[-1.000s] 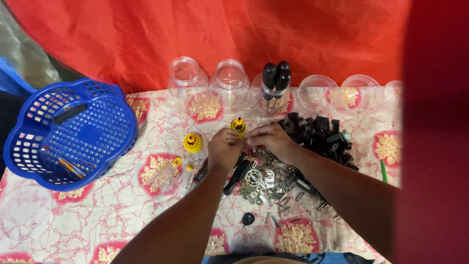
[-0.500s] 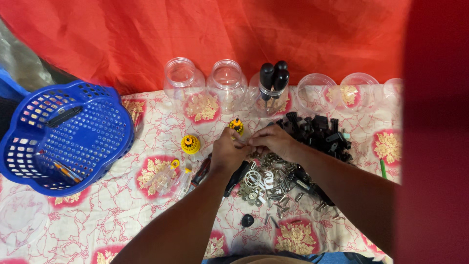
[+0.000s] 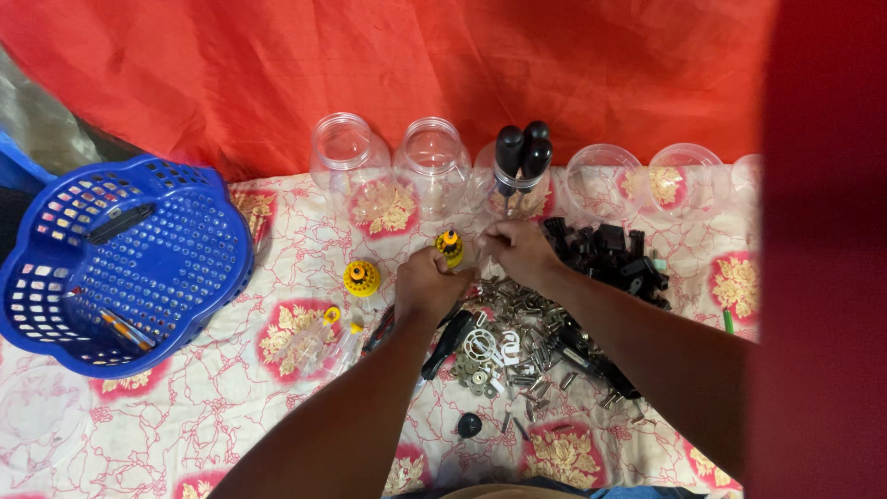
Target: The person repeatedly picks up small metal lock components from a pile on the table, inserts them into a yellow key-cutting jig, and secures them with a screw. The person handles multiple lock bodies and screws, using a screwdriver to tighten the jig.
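**Hands closed in over the small yellow-capped piece**

Since the earlier frames the view had tipped slightly, so the blue basket (image 3: 125, 263) sat lower and nearer the left edge; both hands had stayed over the same spot, drawn a little closer together.

Nearest: a black round knob (image 3: 469, 425) lay alone on the patterned cloth (image 3: 231, 434). Beyond it, a loose heap of metal hardware (image 3: 517, 342), washers and clips, likely light singly, slippery, prone to scatter.

Mid-field: left hand (image 3: 427, 286) was curled, its grip pressed together around something I could not see. Right hand (image 3: 517, 251) met it from the far side, fingertips pinched; what they held was hidden. Between the two stood the small yellow-and-orange part (image 3: 449, 246), touching or just beside the left knuckles. It looked like hard plastic, light and stiff; best taken by its sides between thumb and forefinger.

A yellow ribbed cap (image 3: 361, 277) lay apart to the left. Black plastic pieces (image 3: 610, 259) were heaped just right of the right hand.

Far: clear jars (image 3: 349, 157) in a row against the red cloth backdrop (image 3: 462, 65), one holding black-handled tools (image 3: 522, 152).
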